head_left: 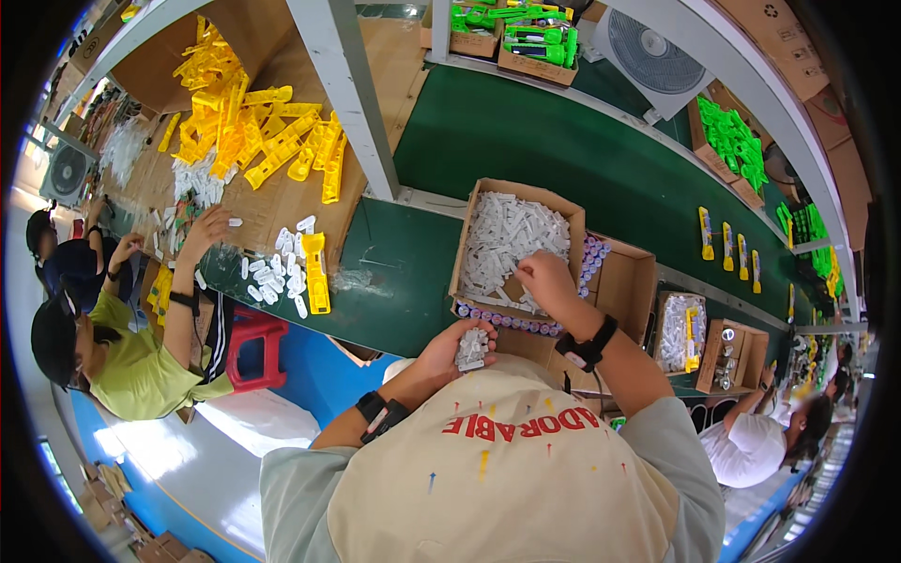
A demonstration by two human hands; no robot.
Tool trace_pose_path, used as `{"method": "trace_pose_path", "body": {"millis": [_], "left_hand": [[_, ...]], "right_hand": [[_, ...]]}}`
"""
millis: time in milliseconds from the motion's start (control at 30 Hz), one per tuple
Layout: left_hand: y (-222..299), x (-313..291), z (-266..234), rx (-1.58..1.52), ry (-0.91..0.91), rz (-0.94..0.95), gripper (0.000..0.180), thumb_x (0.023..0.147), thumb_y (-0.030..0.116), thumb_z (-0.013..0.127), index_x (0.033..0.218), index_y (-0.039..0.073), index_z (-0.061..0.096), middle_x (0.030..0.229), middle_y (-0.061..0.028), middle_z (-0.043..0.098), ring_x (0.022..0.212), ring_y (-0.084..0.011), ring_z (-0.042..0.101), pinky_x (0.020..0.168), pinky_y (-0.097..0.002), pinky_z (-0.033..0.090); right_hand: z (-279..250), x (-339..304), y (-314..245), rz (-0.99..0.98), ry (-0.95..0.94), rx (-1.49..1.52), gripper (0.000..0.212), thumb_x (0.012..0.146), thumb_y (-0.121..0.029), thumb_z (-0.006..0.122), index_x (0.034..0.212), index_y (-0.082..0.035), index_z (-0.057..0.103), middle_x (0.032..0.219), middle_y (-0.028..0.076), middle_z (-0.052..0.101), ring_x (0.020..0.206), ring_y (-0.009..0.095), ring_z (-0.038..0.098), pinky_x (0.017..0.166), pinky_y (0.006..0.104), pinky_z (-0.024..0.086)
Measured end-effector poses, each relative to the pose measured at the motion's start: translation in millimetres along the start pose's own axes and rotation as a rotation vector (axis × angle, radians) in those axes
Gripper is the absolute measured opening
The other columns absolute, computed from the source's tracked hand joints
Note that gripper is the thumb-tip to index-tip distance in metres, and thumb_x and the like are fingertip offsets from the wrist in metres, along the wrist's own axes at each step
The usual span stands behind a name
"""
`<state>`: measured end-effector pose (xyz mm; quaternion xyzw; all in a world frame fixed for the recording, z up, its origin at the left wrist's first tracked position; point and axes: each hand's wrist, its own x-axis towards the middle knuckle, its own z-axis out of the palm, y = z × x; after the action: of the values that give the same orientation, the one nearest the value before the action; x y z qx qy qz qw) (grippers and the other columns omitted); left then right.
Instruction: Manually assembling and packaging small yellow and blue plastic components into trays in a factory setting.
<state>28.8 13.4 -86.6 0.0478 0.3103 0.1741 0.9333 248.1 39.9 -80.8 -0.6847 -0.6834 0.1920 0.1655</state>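
Note:
My left hand [447, 354] is cupped around a small pile of white plastic pieces [472, 348], close to my body at the table's front edge. Over the near right part of an open cardboard box [461, 267] is my right hand [547, 281], its fingers drawn together. Whatever those fingertips hold, if anything, is too small to make out. Inside the box lies a heap of narrow white plastic pieces [514, 230]. Rows of small cylinders with pinkish-purple ends [511, 320] show along the box's near and right sides.
Yellow plastic housings [316, 272] and white oval pieces [267, 280] lie to the left, where a co-worker in a yellow-green shirt [155, 361] reaches in. Another cardboard box [638, 291] adjoins on the right. Yellow assembled units [727, 246] line the green belt. A grey post [352, 103] rises beyond.

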Motion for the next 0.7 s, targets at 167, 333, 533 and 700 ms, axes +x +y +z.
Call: {"method": "trace_pose_path", "body": {"millis": [167,333,533,700], "left_hand": [[-1,0,3,0.012,0.028,0.005,0.023,0.087,0.026,0.043,0.089,0.006,0.054,0.082,-0.0051,0.058,0.074,-0.0150,0.058,0.065,-0.0327,0.052],[-2,5,-6,-0.018,-0.048,-0.010,0.023,0.087,0.027,0.042,0.091,0.007,0.053,0.085,-0.0062,0.058,0.077,-0.0168,0.058,0.067,-0.0340,0.052],[3,-4,12,-0.006,0.008,-0.042,0.025,0.088,0.027,0.040,0.092,0.006,0.052,0.096,-0.0077,0.058,0.083,-0.0184,0.058,0.069,-0.0338,0.051],[3,-3,5,0.068,-0.022,-0.018,0.024,0.088,0.027,0.040,0.092,0.006,0.053,0.095,-0.0070,0.058,0.082,-0.0180,0.057,0.070,-0.0338,0.051]], "right_hand": [[-16,-4,-6,0.341,0.073,0.627,0.020,0.076,-0.017,0.061,0.083,0.002,0.061,0.075,0.007,0.061,0.068,0.015,0.056,0.063,0.0269,0.044],[-29,-16,-36,0.459,0.029,0.796,0.021,0.077,-0.018,0.062,0.086,0.002,0.061,0.078,0.005,0.062,0.070,0.010,0.056,0.064,0.0235,0.044],[-32,-32,-63,0.053,-0.057,0.759,0.019,0.080,-0.020,0.060,0.086,-0.002,0.061,0.071,0.007,0.059,0.062,0.013,0.052,0.059,0.0258,0.043],[-13,-17,-32,0.086,0.049,0.410,0.019,0.074,-0.019,0.062,0.082,-0.002,0.061,0.073,0.013,0.058,0.063,0.024,0.056,0.057,0.0318,0.044]]}}
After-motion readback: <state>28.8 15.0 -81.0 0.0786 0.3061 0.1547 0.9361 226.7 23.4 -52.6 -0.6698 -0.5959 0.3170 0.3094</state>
